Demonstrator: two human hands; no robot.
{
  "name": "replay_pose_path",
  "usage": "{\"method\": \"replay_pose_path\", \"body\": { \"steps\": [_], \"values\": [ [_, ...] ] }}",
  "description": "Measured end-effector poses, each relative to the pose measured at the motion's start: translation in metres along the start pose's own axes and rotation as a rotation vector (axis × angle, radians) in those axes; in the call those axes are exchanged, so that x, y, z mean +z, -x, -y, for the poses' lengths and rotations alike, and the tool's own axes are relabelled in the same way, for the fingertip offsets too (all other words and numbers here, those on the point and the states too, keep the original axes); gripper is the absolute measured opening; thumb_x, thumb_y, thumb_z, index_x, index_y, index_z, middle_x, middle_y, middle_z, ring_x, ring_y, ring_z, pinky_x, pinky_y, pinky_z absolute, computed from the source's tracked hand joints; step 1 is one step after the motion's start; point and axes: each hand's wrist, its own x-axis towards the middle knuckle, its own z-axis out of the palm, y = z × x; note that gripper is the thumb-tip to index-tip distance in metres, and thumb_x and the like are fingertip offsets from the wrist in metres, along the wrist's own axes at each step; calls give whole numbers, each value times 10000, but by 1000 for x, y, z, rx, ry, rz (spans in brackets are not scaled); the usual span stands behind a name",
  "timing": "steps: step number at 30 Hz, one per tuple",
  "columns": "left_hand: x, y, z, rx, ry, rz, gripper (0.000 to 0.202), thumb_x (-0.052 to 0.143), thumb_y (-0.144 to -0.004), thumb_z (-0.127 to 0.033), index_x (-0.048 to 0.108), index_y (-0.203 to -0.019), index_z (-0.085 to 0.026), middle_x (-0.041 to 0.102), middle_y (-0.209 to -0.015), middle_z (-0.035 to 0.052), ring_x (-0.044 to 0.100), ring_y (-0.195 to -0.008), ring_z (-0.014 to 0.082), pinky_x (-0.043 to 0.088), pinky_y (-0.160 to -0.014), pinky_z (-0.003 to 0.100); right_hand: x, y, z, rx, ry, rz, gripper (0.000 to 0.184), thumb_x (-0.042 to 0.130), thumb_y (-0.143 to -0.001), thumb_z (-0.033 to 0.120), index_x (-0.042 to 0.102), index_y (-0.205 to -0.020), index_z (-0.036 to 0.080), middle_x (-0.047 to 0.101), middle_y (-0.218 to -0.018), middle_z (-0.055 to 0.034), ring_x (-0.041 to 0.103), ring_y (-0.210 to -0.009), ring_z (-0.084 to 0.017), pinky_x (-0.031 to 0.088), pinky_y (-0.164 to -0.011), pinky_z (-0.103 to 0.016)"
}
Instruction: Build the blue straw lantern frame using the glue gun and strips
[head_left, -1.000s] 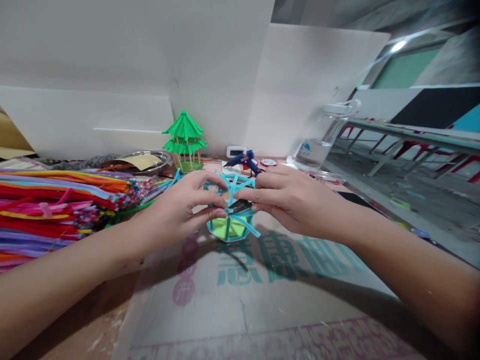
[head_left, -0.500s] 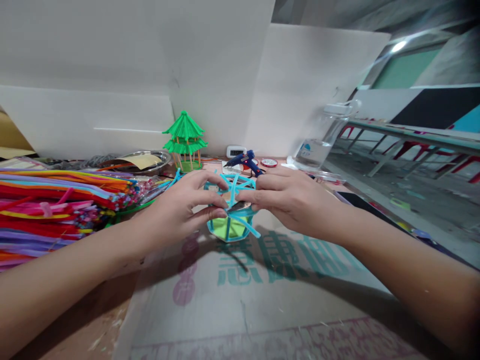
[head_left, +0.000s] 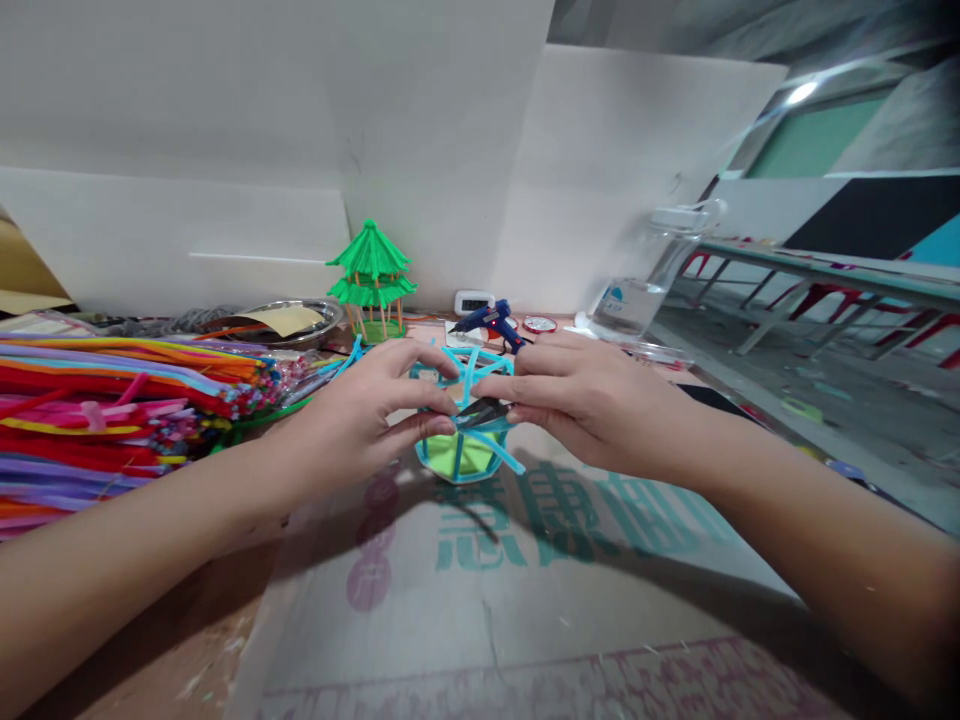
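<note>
A small blue pipe-cleaner frame with a lime-green floor stands on a printed cardboard sheet. My left hand grips the frame's left side, thumb and fingers wrapped round its blue strands. My right hand is closed on small dark snips, whose blades sit over the top of the frame between both hands. Loose blue strands stick up behind my fingers.
A thick pile of coloured pipe cleaners lies at the left. Behind stand a green pagoda model, a metal tray, a blue glue gun and a clear jug. White boards close off the back.
Both hands stay on the frame. The snips' blades shut slightly half a second ago and now show darker and a bit wider again.
</note>
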Motion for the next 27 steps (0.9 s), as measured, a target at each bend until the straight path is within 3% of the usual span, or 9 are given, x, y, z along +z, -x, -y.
{"method": "replay_pose_path", "body": {
  "steps": [17, 22, 27],
  "values": [
    [2, -1, 0, 31, -10, -24, 81, 612, -977, -199, 690, -999, -194, 624, -1159, 83, 591, -1127, 193, 490, -979, 343, -1, -1, 3, -26, 92, 4, 338, 382, -1064, 217, 712, -1133, 203, 641, -815, -59, 524, -724, -177, 361, -678, -322],
    [0, -1, -1, 16, -48, -18, 86, 609, -979, -217, 691, -993, -198, 632, -1177, 84, 594, -1144, 204, 497, -991, 357, -3, 1, 1, 63, 33, -75, 316, 427, -1049, 250, 632, -1285, 201, 663, -910, -73, 607, -859, -220, 455, -753, -360],
    [-7, -2, 2, 13, -67, -4, 113, 603, -978, -215, 711, -1009, -205, 635, -1196, 84, 593, -1180, 212, 499, -1027, 372, -19, 2, -7, 170, -43, -148, 349, 412, -1055, 283, 618, -1333, 236, 655, -905, -63, 616, -805, -204, 485, -709, -347]
  ]
}}
